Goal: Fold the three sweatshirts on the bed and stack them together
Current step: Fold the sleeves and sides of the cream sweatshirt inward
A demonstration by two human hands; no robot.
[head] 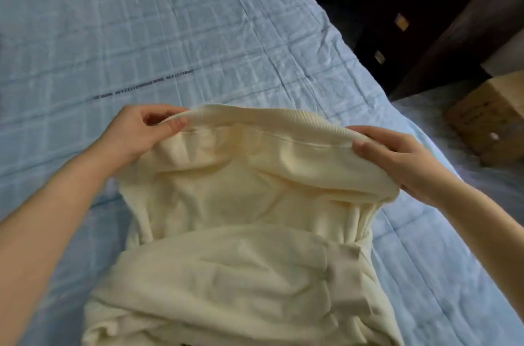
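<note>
On the far left, a bare forearm reaches in from the lower corner across the bed (85, 19). Its pale blue checked cover is creased and carries a line of dark lettering (143, 84) too blurred to read. The left hand (141, 130) is closed in a pinch on the left end of a ribbed band (269, 118), with the thumb on the near side and the fingers curled over the far side. That band is the raised edge of the cream sweatshirt (241, 198). The sweatshirt sits at the middle of the view, on the near part of the bed. Its upper edge is lifted off the cover and stretched between the two hands, and the cloth sags in soft folds beneath it. Lower down, nearer the person, a broader mass of cream fabric (226, 274) lies bunched on the cover (whether it belongs to the same garment or to another one cannot be told). On the right, the right hand (402, 158) grips the other end of the band. Its thumb presses the near face and its fingers wrap over the top, with the forearm running off towards the lower right corner. Beyond the bed's right edge, a cardboard box (487, 118) stands on the floor. Behind it rises dark furniture (453, 33), with a few small pale squares near it.
</note>
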